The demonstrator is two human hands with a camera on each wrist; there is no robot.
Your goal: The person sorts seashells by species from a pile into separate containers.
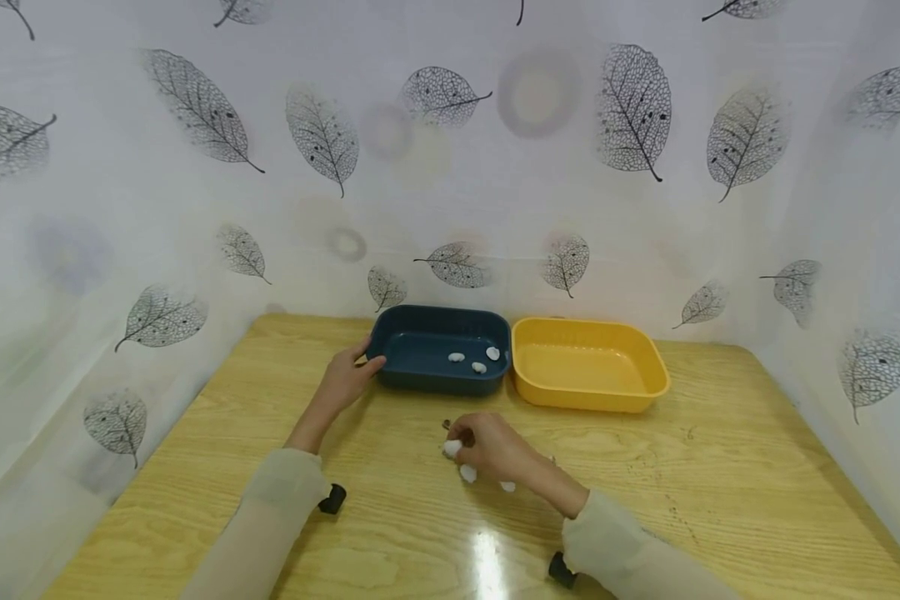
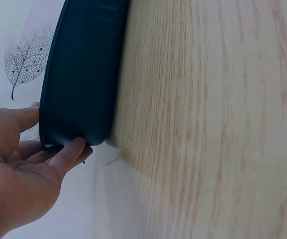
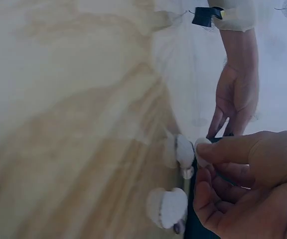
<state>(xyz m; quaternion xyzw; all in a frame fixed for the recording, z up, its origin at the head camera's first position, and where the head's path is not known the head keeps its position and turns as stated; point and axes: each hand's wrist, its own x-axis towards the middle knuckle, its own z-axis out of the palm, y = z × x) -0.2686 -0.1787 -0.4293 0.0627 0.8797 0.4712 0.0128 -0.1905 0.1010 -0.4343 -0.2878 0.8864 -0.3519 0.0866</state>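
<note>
My left hand (image 1: 347, 377) grips the left end of a dark blue plastic basin (image 1: 427, 383), thumb at the rim and fingers against the end wall. In the left wrist view, the basin wall (image 2: 83, 74) rises beside that hand (image 2: 29, 174). Several small white shell-like pieces lie inside the basin, one white piece (image 1: 492, 353) near its right end. Over the table, my right hand (image 1: 495, 446) pinches another white shell-like piece (image 3: 202, 150) between thumb and fingers. Below it on the tabletop lie more white pieces, such as this one (image 3: 173, 208); their exact kind is unclear.
A yellow basin (image 1: 592, 398) stands right of the blue one, nearly touching it. A small dark object (image 1: 446, 424) lies by my right fingertips. Leaf-patterned white cloth (image 1: 450, 183) hangs behind and beside the wooden table (image 1: 735, 467).
</note>
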